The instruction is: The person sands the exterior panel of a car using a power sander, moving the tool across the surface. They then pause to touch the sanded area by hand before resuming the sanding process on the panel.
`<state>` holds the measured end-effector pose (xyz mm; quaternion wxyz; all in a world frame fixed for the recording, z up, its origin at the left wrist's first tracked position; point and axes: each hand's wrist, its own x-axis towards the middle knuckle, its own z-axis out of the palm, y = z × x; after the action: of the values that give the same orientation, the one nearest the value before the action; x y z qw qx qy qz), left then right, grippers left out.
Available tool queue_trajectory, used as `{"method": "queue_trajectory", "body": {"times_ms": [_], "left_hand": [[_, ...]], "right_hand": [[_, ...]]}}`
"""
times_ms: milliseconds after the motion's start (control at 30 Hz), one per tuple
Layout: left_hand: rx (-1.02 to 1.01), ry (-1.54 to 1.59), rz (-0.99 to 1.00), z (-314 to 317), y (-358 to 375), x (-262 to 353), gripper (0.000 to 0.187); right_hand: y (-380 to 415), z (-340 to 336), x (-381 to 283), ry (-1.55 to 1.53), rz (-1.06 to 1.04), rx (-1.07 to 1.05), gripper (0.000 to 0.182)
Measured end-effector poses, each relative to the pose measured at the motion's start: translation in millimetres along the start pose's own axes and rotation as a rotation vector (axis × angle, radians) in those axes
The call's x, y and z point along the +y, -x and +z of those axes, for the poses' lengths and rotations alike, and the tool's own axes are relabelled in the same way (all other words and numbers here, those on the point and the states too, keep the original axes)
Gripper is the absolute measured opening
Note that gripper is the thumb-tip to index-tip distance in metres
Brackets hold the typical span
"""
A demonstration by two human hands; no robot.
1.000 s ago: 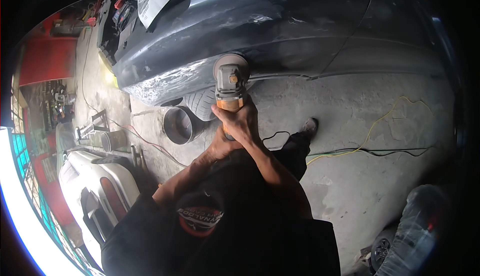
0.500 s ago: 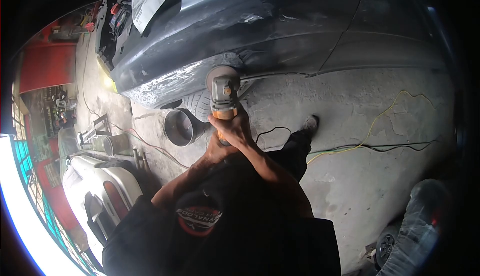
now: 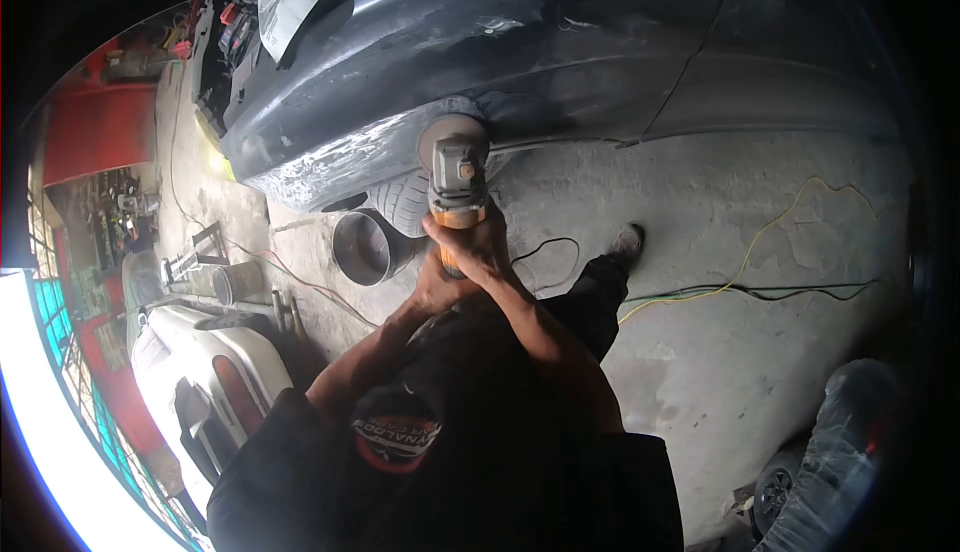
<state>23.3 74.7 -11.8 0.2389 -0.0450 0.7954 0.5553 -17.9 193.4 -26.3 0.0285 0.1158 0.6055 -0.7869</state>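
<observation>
Both my hands are wrapped round an orange and grey angle grinder (image 3: 459, 174) in front of my chest. My right hand (image 3: 478, 249) grips its body just behind the metal head. Lower down, my left hand (image 3: 440, 287) is closed on the rear of the handle. The round sanding disc (image 3: 446, 136) is at the lower edge of a dark car fender (image 3: 400, 102), above the wheel arch; whether it touches is hard to tell. Left of the disc the fender shows a scuffed, whitish sanded patch (image 3: 330, 164). Part of the tyre (image 3: 400, 202) shows below.
A dark bucket (image 3: 366, 249) stands beside the tyre. Yellow and dark cables (image 3: 740, 290) run over the concrete floor (image 3: 690, 382) at right. A white bumper (image 3: 215, 367) lies at left. Paper (image 3: 300, 2) hangs on the car. A covered object and wheel (image 3: 775, 492) sit at lower right.
The grinder and both hands have shifted slightly right along the fender's lower edge. The view has moved a little. Both hands keep their grip.
</observation>
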Motion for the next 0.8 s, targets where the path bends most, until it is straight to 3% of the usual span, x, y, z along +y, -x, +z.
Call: {"method": "queue_trajectory", "body": {"times_ms": [67, 133, 200, 333, 467, 533, 667, 800], "left_hand": [[-0.122, 0.044, -0.054, -7.9, -15.4, -19.8, 0.056], [-0.066, 0.048, -0.017, -0.2, -10.9, -2.1, 0.058], [-0.059, -0.002, 0.109, -0.9, -5.9, -33.9, 0.060], [-0.070, 0.028, -0.015, 7.6, -2.0, -16.0, 0.060], [-0.063, 0.078, 0.032, 4.1, -17.0, -23.9, 0.055], [-0.031, -0.053, -0.001, 4.2, -9.3, -13.7, 0.059], [-0.060, 0.085, -0.006, 6.8, -3.0, -55.2, 0.064], [-0.080, -0.052, -0.083, 2.6, -12.3, -43.3, 0.063]], "right_hand": [[-7.3, -3.1, -0.4, 0.017, -0.037, 0.019, 0.058], [-6.5, -4.0, -3.3, 0.018, -0.043, 0.020, 0.058], [3.5, -1.4, 11.4, 0.027, -0.048, 0.035, 0.058], [6.9, -7.1, 23.1, 0.046, -0.036, 0.047, 0.059], [-6.5, -13.3, 3.5, -0.015, -0.039, -0.022, 0.060], [-1.0, -9.5, 14.0, 0.029, -0.012, 0.005, 0.060], [9.8, -7.2, 57.8, -0.031, -0.075, 0.011, 0.059], [7.3, -12.9, 41.5, -0.086, -0.004, -0.025, 0.054]]}}
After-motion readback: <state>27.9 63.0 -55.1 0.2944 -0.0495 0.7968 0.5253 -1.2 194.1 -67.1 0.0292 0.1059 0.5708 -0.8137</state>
